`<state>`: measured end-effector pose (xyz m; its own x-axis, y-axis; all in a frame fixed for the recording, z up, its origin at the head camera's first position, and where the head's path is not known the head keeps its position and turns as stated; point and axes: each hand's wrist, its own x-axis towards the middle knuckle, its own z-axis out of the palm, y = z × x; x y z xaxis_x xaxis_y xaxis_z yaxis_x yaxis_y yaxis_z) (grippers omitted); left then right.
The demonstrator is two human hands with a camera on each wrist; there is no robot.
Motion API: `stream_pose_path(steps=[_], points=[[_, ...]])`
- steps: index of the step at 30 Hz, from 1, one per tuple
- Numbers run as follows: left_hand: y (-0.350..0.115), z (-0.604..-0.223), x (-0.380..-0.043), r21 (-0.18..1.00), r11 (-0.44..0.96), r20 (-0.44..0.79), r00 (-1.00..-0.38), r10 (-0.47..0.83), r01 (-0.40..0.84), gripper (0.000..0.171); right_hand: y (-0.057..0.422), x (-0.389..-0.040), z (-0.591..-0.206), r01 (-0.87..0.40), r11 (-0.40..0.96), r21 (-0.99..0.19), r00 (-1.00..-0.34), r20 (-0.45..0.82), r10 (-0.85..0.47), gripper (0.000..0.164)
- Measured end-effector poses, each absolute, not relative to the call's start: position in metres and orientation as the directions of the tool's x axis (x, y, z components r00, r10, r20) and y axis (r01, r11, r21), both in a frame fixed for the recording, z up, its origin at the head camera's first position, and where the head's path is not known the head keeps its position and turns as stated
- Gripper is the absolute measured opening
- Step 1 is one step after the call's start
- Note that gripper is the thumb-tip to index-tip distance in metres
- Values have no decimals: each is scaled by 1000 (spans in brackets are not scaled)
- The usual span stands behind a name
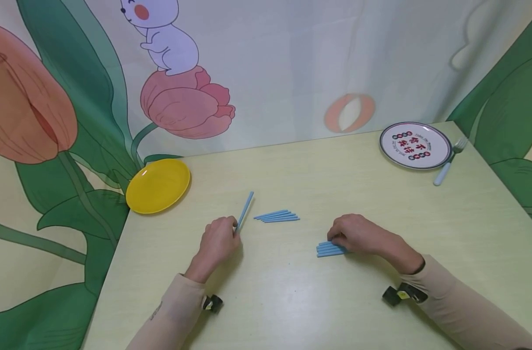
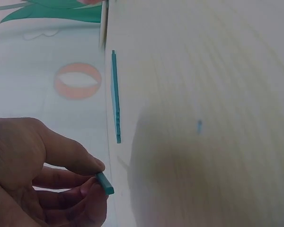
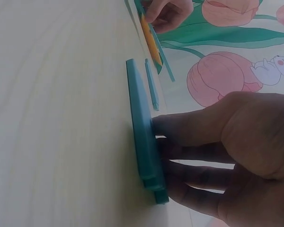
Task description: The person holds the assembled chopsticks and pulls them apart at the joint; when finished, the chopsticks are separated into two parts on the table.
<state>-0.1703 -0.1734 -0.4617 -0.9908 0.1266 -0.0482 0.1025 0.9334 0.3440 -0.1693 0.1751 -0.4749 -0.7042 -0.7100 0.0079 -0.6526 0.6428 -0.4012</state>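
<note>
In the head view my left hand [image 1: 219,239] pinches one thin blue stick [image 1: 245,209] between thumb and fingers, its long free end slanting up and away. The left wrist view shows the short near end of this stick [image 2: 105,183] poking past the thumb. My right hand [image 1: 361,234] has its thumb and curled fingers on the right part of a row of several blue sticks [image 1: 329,249]. From the right wrist, the fingertips lie against the upper side of these sticks [image 3: 143,127], partly hidden behind them. A second fan of blue sticks [image 1: 276,216] lies between the hands.
A yellow plate [image 1: 158,186] stands at the table's back left corner. At the back right lie a white plate [image 1: 416,146] with a dark rim and a fork [image 1: 450,162] beside it. A printed curtain [image 1: 274,73] hangs behind the pale table [image 1: 266,301].
</note>
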Motion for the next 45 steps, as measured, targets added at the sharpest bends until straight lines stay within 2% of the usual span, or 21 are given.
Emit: stream_pose_path(steps=[8,24,45], points=[[-171,-459,-174,330,938,-38,-991,125,106,15,173,-170,-472,-637,667,-386,-725,4,-689,7],[-156,-452,-181,299,942,-25,-986,167,152,18,165,-178,-455,-610,699,-374,-771,76,-632,12],[-133,-444,-187,269,931,7,-967,256,248,23,153,-184,-444,-660,661,-358,-746,212,-631,14]])
